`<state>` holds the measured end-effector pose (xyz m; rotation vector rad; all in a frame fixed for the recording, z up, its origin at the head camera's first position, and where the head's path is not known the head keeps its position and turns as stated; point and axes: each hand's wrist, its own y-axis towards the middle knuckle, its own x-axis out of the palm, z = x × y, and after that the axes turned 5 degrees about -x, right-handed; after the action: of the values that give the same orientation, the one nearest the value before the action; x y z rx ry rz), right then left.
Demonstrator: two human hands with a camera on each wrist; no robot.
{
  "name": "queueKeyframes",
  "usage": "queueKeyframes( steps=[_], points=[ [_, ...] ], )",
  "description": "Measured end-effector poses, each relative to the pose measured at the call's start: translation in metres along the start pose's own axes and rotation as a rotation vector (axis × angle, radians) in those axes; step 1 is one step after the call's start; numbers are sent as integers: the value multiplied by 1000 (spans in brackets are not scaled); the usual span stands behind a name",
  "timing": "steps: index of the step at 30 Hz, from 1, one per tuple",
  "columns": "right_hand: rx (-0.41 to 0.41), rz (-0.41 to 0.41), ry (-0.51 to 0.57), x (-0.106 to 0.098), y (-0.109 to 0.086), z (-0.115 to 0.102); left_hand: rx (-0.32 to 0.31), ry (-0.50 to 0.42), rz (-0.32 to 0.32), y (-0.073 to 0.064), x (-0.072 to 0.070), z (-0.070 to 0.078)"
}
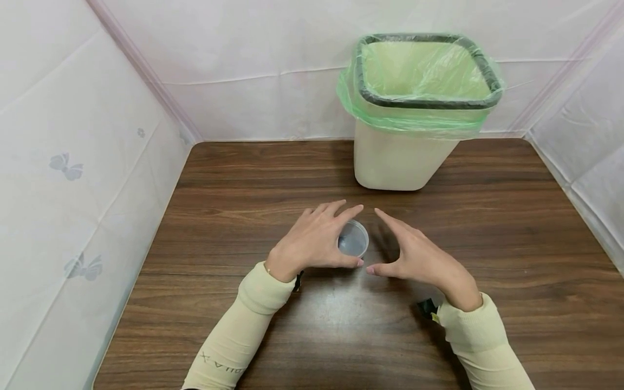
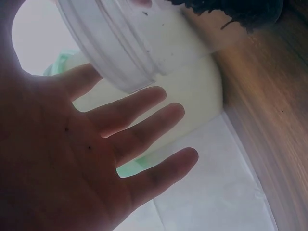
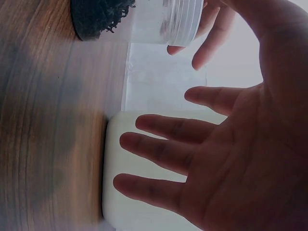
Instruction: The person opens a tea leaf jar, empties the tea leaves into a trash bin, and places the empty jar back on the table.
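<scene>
A round clear plastic jar [image 1: 353, 239] stands on the wooden table between the two hands. Dark, shredded-looking contents [image 3: 98, 19] fill its lower part in the right wrist view, below the ribbed band near its top. My left hand [image 1: 317, 235] curves loosely about the jar's left side, thumb in front and fingers behind. In the left wrist view its fingers [image 2: 139, 134] are spread and nearly straight beside the jar. To the right, apart from the jar, my right hand [image 1: 423, 255] is held with thumb and fingers spread, facing it, with nothing in it.
Behind the hands, a cream trash bin [image 1: 390, 157] lined with a green bag [image 1: 414, 122] stands toward the table's back edge. White patterned sheeting [image 1: 263, 70] walls the back and both sides. Dark wood [image 1: 219, 216] extends around the hands.
</scene>
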<state>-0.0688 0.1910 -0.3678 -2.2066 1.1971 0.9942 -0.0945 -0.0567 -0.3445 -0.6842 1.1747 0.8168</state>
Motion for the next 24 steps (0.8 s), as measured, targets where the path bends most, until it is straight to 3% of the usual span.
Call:
queueKeyframes(
  steps=[11, 17, 24],
  points=[
    [-5, -7, 14, 6, 0, 1, 4, -26, -26, 1, 5, 3],
    [-5, -15, 26, 8, 0, 1, 37, -11, -1, 2, 11, 4],
    [-15, -28, 45, 11, 0, 0, 69, -56, 21, 2, 14, 5]
  ],
)
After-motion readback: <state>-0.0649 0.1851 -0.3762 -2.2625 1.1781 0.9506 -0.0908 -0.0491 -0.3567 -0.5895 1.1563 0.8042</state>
